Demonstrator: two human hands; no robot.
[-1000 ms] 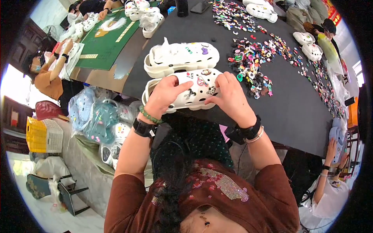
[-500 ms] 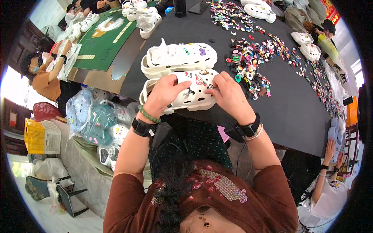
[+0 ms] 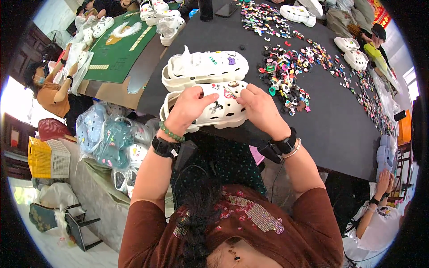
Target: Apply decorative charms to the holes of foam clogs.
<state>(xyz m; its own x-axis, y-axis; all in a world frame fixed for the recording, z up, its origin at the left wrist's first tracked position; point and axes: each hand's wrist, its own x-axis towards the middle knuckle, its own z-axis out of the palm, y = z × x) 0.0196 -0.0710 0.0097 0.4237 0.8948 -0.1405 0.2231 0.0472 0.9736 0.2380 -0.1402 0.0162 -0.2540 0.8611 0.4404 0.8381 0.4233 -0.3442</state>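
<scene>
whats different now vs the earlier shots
The right hand has brought its thumb up from the near edge of the held white clog to meet its bent fingers. The black-and-white charm seen there at first is out of sight; whether covered or removed, I can't tell. The left hand still holds that clog; the other white clog beside it stays put.

White nearer clog (image 3: 219, 118) before you, black charm (image 3: 216, 107) and red-and-white charm (image 3: 229, 93) on it; farther clog (image 3: 205, 67) white, bow charm (image 3: 231, 61) purple. Your bead bracelet (image 3: 172, 133) green, shirt (image 3: 313, 219) brown. Tabletop (image 3: 330, 138) dark grey; loose charms (image 3: 286, 73) multicoloured.
</scene>
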